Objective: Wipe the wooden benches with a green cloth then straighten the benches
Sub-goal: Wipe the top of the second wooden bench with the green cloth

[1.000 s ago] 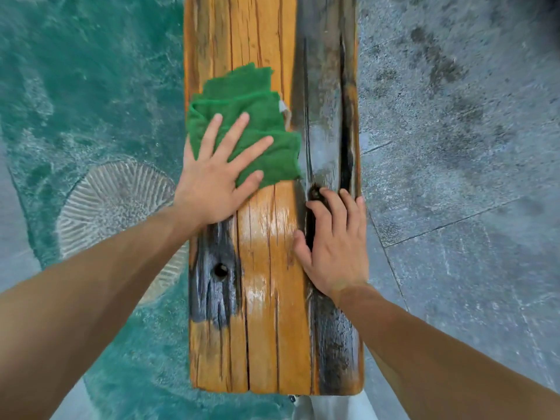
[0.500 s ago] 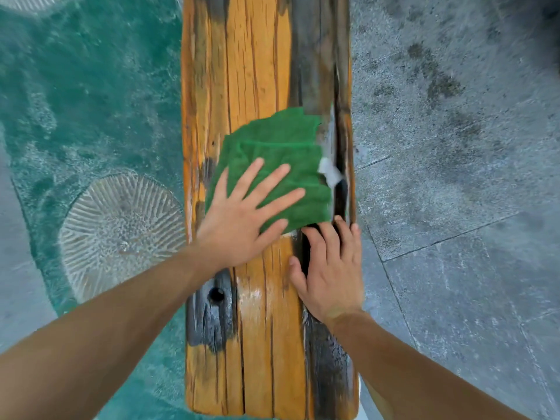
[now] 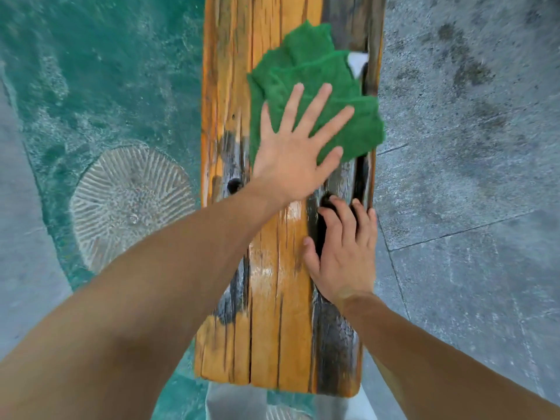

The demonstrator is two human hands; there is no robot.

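A long wooden bench (image 3: 281, 313) of orange planks with black weathered patches runs away from me down the middle of the view. On its right half lies a folded green cloth (image 3: 321, 74) with a white tag at its far right corner. My left hand (image 3: 297, 147) presses flat on the cloth's near part, fingers straight and spread. My right hand (image 3: 345, 256) rests on the bench's dark right plank, closer to me, with its fingertips at a dark crack. The cloth's right edge hangs slightly over the bench side.
Left of the bench the ground is teal with a pale ribbed round shape (image 3: 130, 201) set in it. Grey stone paving (image 3: 472, 177) with joints lies to the right. The bench's near end (image 3: 278, 386) is just below my arms.
My left hand has slid the cloth from the bench's left planks across to the right edge. The right hand has stayed on the dark plank.
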